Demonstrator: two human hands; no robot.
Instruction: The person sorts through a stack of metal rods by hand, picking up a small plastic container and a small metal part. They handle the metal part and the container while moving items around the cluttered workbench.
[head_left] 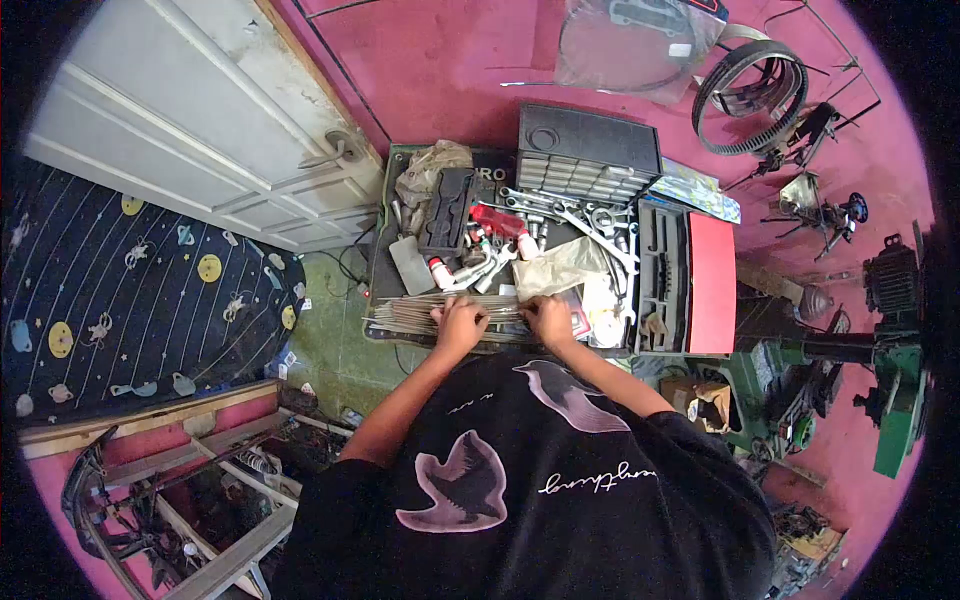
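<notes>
A bundle of thin metal rods [410, 313] lies across the near edge of a dark tool tray [383, 262]. My left hand [459, 322] rests on the rods with its fingers curled over them. Right beside it, my right hand [550, 318] presses on the same bundle's right end, near a crumpled beige cloth [563, 265]. Whether either hand grips the rods or only lies on them is unclear. Behind the hands lie spanners [585, 217], a red-handled tool [497, 221] and a black case [446, 208].
A grey socket-set case [585, 152] stands open at the back, with a red-lidded box [711, 282] to the right. A white door [200, 120] and a patterned dark cloth [130, 290] are on the left. Green machinery [880, 370] and a belt ring [750, 95] sit on the right.
</notes>
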